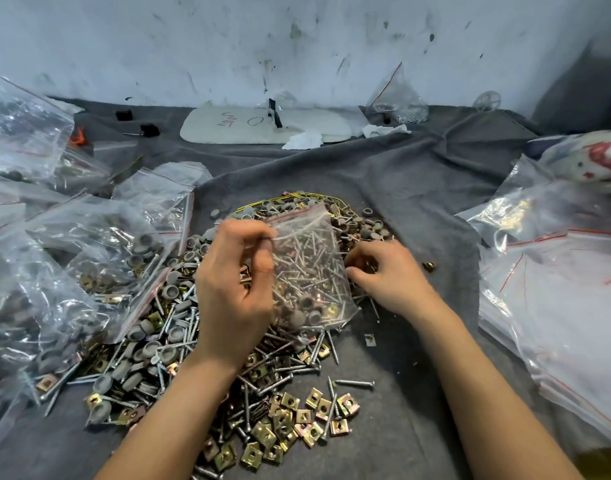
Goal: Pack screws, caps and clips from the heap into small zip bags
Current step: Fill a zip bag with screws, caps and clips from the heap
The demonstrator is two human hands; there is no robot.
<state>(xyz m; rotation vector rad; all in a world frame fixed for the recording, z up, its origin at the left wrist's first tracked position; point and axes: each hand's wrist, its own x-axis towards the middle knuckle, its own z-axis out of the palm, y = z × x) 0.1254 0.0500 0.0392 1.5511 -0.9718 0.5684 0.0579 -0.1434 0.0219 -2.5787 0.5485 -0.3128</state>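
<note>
Grey cloth-covered worktop (418,188), filled bags (89,244) at left, heap (179,341) mid-cloth, zip bag (311,265) hanging above it.
Your left hand (235,289) pinches the bag's upper left edge, mouth up, long axis near upright. Your right hand (387,271) lies just right of it, low on the heap, fingers (361,252) curled in; whether they hold anything, you cannot tell.
</note>
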